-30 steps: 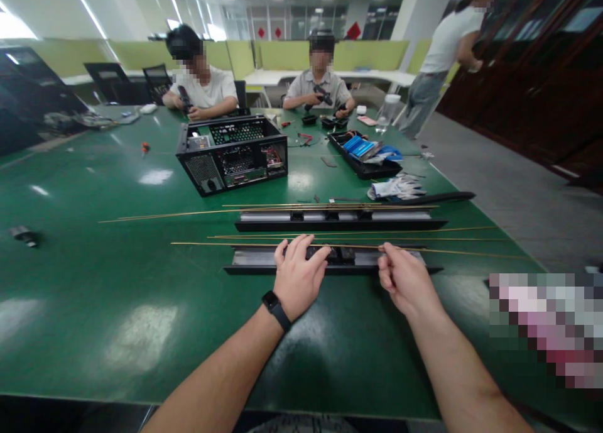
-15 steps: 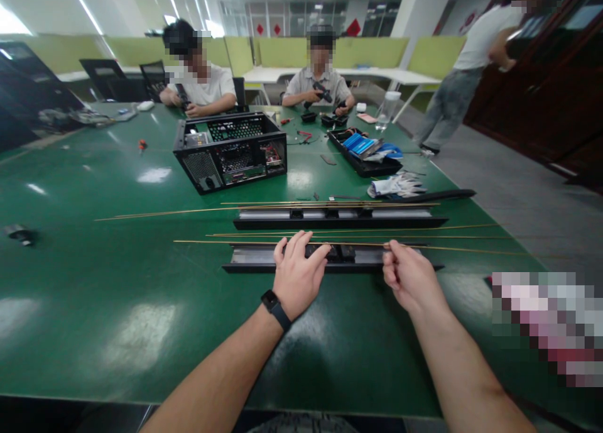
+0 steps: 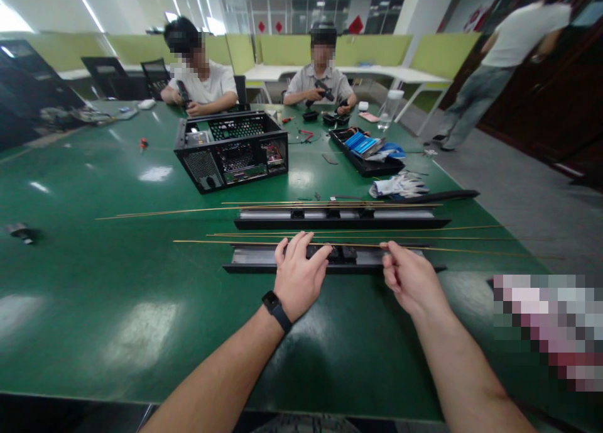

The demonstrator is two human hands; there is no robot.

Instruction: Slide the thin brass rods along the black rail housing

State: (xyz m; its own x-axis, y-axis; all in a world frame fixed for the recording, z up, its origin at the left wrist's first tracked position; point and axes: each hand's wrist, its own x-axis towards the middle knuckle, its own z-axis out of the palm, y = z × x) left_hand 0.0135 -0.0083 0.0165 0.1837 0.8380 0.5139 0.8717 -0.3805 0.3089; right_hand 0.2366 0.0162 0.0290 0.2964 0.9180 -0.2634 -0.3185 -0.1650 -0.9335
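Observation:
My left hand [image 3: 301, 271], with a dark watch at the wrist, lies over the nearer black channel [image 3: 252, 268] with its fingers spread. Its fingertips are at the black blocks [image 3: 348, 253] in the channel and close to a thin brass-coloured rod [image 3: 226, 242]. My right hand [image 3: 407, 273] is closed in a pinch on that rod, above the channel's right part. Two more thin rods [image 3: 447, 238] run just behind it. Farther back is a second black channel [image 3: 400, 223] with three black blocks inside and several thin rods along its far edge.
A black computer case [image 3: 230, 153] stands beyond the channels. Right of it are a black tray [image 3: 372, 166] with blue parts and white gloves [image 3: 400, 185]. Two people sit across the green table [image 3: 94, 263], and another person [image 3: 513, 62] stands at the right.
Both of my hands stay in nearly the same place, the right still pinching the rod. The person at the right has moved farther right, and the view has shifted slightly.

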